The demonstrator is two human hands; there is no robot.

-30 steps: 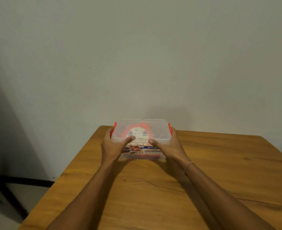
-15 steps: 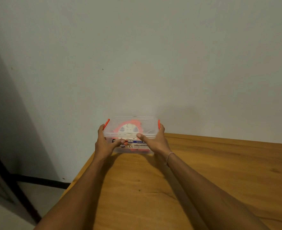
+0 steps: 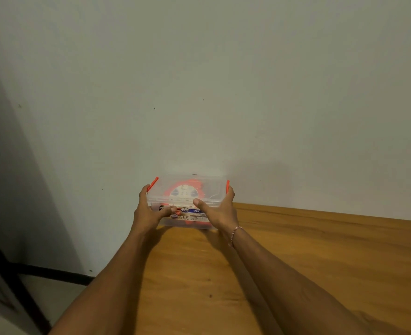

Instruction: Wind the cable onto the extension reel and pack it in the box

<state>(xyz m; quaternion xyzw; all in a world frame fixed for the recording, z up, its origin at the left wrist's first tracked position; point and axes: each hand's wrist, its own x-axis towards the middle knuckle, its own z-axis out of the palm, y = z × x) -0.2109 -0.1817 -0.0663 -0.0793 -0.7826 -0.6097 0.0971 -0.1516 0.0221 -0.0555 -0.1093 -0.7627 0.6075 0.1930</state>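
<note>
A clear plastic box with a lid and orange side clips sits at the far left corner of the wooden table, close to the wall. Through the lid I see the orange and white extension reel lying flat inside. My left hand grips the box's left end, thumb across the labelled front. My right hand grips the right end, with its thumb on the front rim. Whether the clips are latched I cannot tell.
A pale wall rises directly behind the box. The table's left edge runs just below my left forearm, with floor and a dark skirting strip beyond it. A dark vertical surface stands at the far left.
The box has travelled with both hands toward the table's far left corner, near the wall. The view has swung left, showing more wall and floor.
</note>
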